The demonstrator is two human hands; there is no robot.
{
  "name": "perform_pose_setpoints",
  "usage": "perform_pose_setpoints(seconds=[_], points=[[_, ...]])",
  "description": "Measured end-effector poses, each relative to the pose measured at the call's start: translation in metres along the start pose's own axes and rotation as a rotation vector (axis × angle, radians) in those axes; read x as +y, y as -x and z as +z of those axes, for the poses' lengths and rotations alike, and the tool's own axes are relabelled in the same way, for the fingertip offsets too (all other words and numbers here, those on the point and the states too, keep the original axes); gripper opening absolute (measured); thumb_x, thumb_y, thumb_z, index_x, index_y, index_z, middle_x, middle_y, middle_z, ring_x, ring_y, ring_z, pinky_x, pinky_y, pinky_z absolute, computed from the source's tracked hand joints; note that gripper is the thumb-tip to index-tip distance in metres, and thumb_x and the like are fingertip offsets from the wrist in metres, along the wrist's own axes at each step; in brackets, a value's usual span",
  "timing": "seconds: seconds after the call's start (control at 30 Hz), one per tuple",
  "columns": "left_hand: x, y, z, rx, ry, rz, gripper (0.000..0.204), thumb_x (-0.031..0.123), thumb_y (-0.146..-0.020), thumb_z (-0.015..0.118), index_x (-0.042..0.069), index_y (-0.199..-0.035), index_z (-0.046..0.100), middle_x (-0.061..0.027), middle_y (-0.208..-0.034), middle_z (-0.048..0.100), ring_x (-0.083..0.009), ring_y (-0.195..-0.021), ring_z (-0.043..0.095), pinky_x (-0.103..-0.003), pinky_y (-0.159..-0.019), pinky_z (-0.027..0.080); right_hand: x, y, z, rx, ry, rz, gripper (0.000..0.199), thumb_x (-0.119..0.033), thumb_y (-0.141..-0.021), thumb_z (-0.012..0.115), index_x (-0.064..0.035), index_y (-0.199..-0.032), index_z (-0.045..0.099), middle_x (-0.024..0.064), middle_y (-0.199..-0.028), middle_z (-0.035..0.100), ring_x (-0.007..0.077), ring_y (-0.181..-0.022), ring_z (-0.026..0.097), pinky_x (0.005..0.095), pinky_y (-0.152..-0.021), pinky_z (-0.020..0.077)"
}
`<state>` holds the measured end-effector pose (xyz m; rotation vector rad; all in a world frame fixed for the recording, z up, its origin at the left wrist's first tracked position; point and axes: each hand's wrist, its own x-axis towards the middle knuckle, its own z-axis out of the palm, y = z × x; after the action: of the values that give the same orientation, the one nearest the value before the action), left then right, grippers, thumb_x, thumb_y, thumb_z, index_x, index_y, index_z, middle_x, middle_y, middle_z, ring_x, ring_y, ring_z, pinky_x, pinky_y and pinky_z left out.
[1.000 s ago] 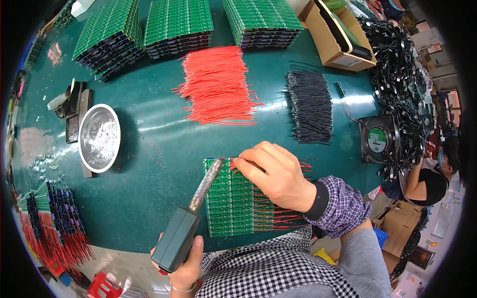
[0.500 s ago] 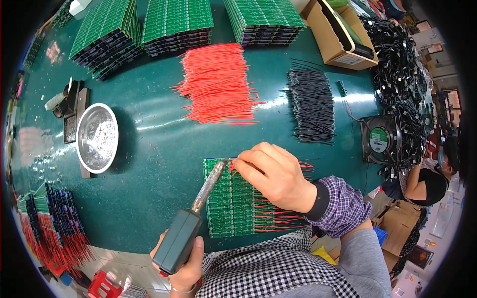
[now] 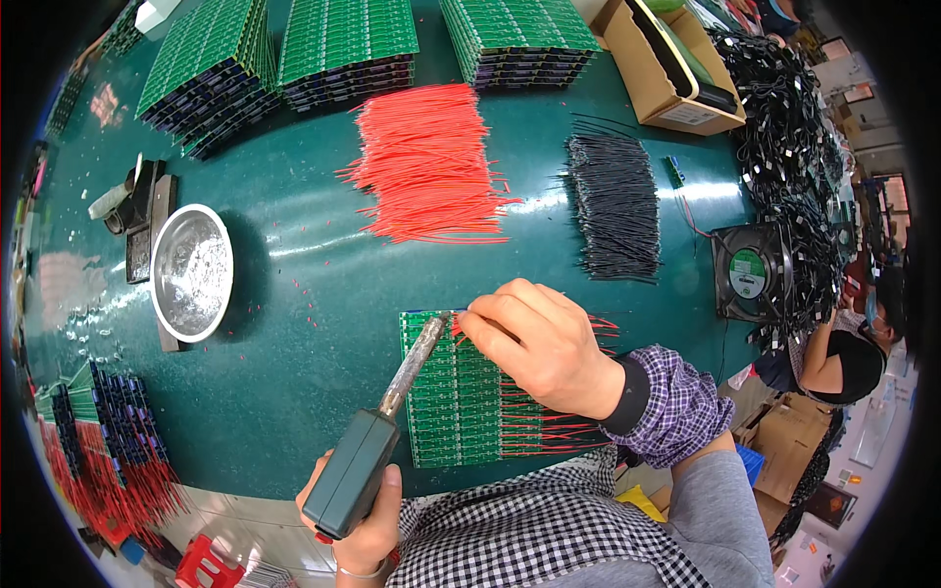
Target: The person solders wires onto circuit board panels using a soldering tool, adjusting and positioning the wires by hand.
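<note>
Green circuit board [image 3: 451, 412] lies on the table [image 3: 294, 402]; the left hand [image 3: 378, 522] grips a soldering iron [image 3: 378, 425], the right hand [image 3: 539, 338] seemingly pinches a red wire [image 3: 457, 329]. A slipping iron could burn that hand.

Green table [image 3: 294, 412], on it red wires [image 3: 426, 167], black wires [image 3: 618, 206], circuit board [image 3: 451, 402], board stacks [image 3: 348, 39], fan [image 3: 748, 274]

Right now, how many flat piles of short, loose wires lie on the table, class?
2: the red pile in the picture's upper middle, and the black pile to its right. More may be hidden.
</note>
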<state>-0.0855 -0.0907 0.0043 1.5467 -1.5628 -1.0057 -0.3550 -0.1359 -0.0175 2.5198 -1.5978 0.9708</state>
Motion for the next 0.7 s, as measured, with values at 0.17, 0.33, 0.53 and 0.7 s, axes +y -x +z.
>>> perform_pose_setpoints(seconds=[0.17,0.33,0.53,0.7], points=[[0.008,0.004,-0.004,0.029,0.059,-0.145,0.024,0.002,-0.07,0.078,-0.004,-0.093,0.071,-0.0108,-0.081,0.066,-0.0201,-0.065,0.061,-0.031,-0.059,0.047,0.0,0.001,0.001,-0.001,0.007,0.0,0.026,-0.008,-0.071,0.069,0.0018,-0.096,0.066,0.0079,-0.09,0.061,0.021,-0.081,0.059,0.0313,-0.063,0.0484],[0.009,0.01,-0.004,0.123,0.115,-0.202,0.027,0.002,-0.071,0.08,-0.003,-0.095,0.07,-0.009,-0.085,0.066,-0.0179,-0.07,0.062,-0.031,-0.062,0.048,0.0,0.0,0.001,0.012,0.009,-0.001,0.027,-0.008,-0.07,0.069,0.002,-0.096,0.067,0.0079,-0.089,0.061,0.0211,-0.081,0.059,0.0313,-0.064,0.0489],[0.011,0.007,-0.001,0.1,0.144,-0.195,0.027,0.003,-0.071,0.081,-0.002,-0.095,0.071,-0.0094,-0.084,0.066,-0.0183,-0.072,0.064,-0.03,-0.064,0.05,-0.001,0.001,0.0,0.015,0.014,0.005,0.027,-0.007,-0.071,0.069,0.002,-0.096,0.066,0.0078,-0.089,0.061,0.0215,-0.081,0.06,0.0316,-0.064,0.049],[0.007,0.013,0.002,0.168,0.11,-0.167,0.029,0.007,-0.071,0.085,-0.003,-0.095,0.07,-0.0103,-0.086,0.068,-0.0193,-0.073,0.065,-0.03,-0.064,0.051,-0.003,0.0,-0.004,0.007,0.023,0.013,0.026,-0.007,-0.073,0.07,0.0018,-0.097,0.066,0.0082,-0.09,0.061,0.022,-0.082,0.061,0.0324,-0.064,0.0492]])
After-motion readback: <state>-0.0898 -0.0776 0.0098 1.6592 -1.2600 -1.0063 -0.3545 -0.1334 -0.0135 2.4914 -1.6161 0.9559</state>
